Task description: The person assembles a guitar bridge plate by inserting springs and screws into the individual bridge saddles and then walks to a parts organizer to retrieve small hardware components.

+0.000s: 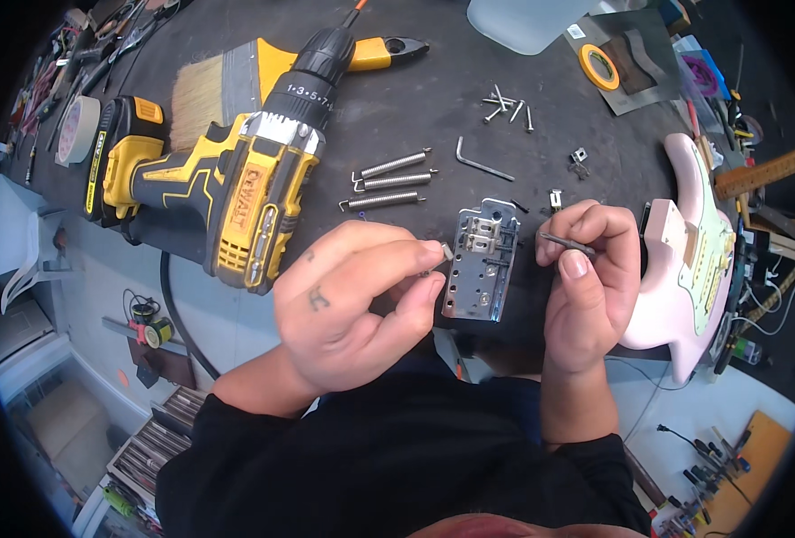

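Observation:
My left hand point(352, 305) pinches a small metal piece point(447, 252), probably a guitar bridge saddle, between thumb and forefinger. Beside it lies a chrome guitar bridge plate point(473, 291), with saddles fitted toward its far end and a row of holes along one edge. On the other side of the plate, my right hand point(595, 278) is closed on a thin dark metal rod point(566, 241) with a narrow tip. The rod points left toward the bridge without touching it. Two loose saddles point(578, 157) point(555, 200) rest beyond my right hand.
Beyond the bridge are several springs point(393, 182), a hex key point(482, 163) and loose screws point(510, 106). A yellow cordless drill point(254, 197) and a wide brush point(204, 99) lie left. A pink guitar body point(666, 305) sits right, near yellow tape point(598, 67).

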A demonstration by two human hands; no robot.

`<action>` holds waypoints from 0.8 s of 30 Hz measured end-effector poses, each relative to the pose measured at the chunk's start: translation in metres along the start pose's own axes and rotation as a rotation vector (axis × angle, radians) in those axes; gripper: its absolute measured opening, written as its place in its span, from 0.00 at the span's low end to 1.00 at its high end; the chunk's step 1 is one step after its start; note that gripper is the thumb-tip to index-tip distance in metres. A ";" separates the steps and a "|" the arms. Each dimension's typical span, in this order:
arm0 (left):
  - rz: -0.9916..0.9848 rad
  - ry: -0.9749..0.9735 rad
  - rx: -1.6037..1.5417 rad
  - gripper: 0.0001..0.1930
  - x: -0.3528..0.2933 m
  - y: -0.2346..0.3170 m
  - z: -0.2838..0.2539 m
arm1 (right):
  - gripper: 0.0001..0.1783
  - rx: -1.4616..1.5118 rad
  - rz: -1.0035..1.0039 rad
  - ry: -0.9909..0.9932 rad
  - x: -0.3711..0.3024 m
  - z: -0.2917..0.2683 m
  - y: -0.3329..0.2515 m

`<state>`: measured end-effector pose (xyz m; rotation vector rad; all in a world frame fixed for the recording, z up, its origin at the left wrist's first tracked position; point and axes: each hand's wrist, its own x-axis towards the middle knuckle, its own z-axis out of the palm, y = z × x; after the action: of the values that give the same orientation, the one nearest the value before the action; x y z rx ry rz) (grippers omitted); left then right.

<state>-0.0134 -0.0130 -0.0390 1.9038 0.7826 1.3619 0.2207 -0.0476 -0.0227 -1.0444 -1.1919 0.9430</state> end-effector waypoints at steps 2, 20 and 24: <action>-0.006 0.019 0.008 0.20 0.000 0.000 0.001 | 0.12 -0.003 0.001 -0.002 0.000 0.000 0.001; -0.173 0.017 0.223 0.21 0.014 0.004 0.018 | 0.13 -0.090 -0.029 0.024 0.001 0.003 0.004; -0.077 0.036 0.111 0.21 0.013 -0.003 0.010 | 0.13 -0.098 -0.029 0.009 0.000 0.002 0.005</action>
<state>-0.0004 -0.0027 -0.0370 1.9173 0.9581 1.3336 0.2186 -0.0458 -0.0276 -1.1051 -1.2530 0.8644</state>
